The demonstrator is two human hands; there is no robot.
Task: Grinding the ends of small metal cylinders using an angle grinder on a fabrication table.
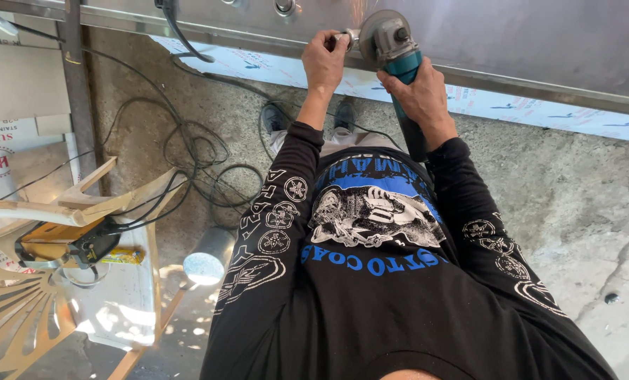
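Kickback is the risk: both hands' fingers, left (324, 62) and right (420, 95), clamp the grinder (392, 43), its disc biting the steel edge (511, 86).

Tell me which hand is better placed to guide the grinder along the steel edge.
Right. The right hand wraps the grinder body; the left hand only grips its side handle.

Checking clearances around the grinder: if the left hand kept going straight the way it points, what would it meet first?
The left hand already grips the side handle against the steel panel; further on it would likely meet that panel's edge, though depth is unclear.
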